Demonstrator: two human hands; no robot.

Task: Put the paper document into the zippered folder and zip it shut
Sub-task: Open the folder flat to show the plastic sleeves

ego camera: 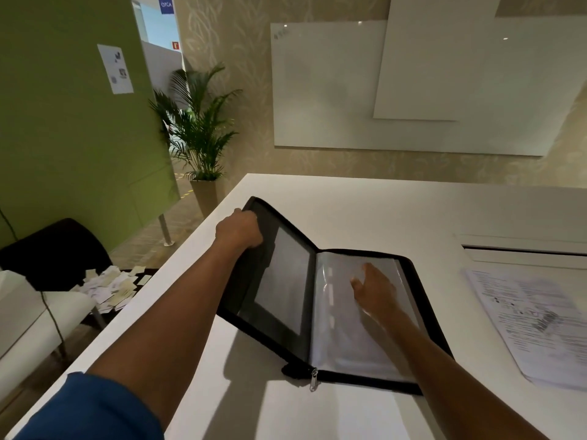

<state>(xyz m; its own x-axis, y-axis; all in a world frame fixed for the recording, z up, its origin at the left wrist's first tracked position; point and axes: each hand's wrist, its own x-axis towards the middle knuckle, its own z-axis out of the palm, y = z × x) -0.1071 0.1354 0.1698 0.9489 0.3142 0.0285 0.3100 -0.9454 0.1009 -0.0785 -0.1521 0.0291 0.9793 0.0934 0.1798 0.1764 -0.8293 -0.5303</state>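
L hand (239, 229) grips the outer edge of the zippered folder's (286, 281) left cover, fingers curled over the rim, holding that cover tilted up off the desk (365, 204). R hand (374, 289) lies flat w/ fingers straight & spread on the clear plastic sleeves (343, 312) of the folder's right half, pressing them down. Blue sleeve (92, 411) shows at the L upper arm; both forearms bare.

Folder is open like a book, black w/ zip track round the rim, right half flat on the desk, spine running away from the viewer. Zipper pull (313, 380) hangs at the near end of the spine, touching the desk. Inside of left cover has a grey see-through pocket (279, 281).

Paper document (536, 322), printed sheets, lies on the desk to the right of the folder, near but apart from it, not in it.

Beyond: whiteboard (327, 87) on the far wall, potted palm (200, 128) left of the desk corner, green partition (70, 122) w/ a sheet (115, 68) pinned on. Lower left: black chair (57, 252) & a heap of small paper cards (111, 289).
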